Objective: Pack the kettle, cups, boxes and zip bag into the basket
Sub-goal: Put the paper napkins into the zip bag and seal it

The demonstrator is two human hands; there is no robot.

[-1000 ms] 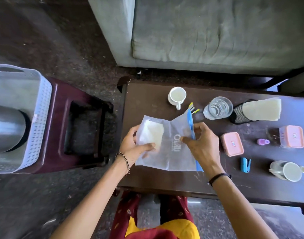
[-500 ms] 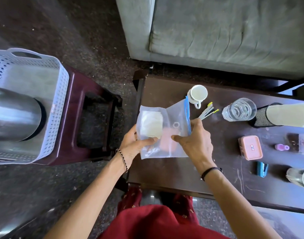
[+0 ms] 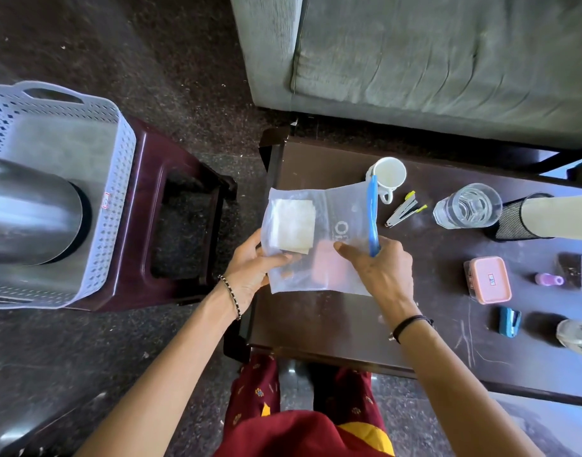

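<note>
The kettle [image 3: 29, 212] is packed in the basket [image 3: 118, 179] at nine o'clock; our left hand [image 3: 250, 272] and right hand [image 3: 382, 268] clamp fingers [image 3: 345, 250] on the zip bag [image 3: 335, 219]; cups [image 3: 390, 173], boxes [image 3: 490, 280] wait on the table [image 3: 332, 324] at three.

No words can be read. The zip bag [image 3: 344, 211] carries a white ring logo with tiny blurred print beneath. Small stickers on the pink box [image 3: 490, 280], right, and the basket [image 3: 105, 199], left, are illegible.

Grey sofa [image 3: 448, 61] behind bench [image 3: 316, 324]; on bench: stapler [image 3: 403, 211], glass [image 3: 466, 206], mesh holder [image 3: 514, 222], purple bottle [image 3: 548, 279], blue clip [image 3: 510, 320]. Maroon stool [image 3: 157, 192] on the left.
</note>
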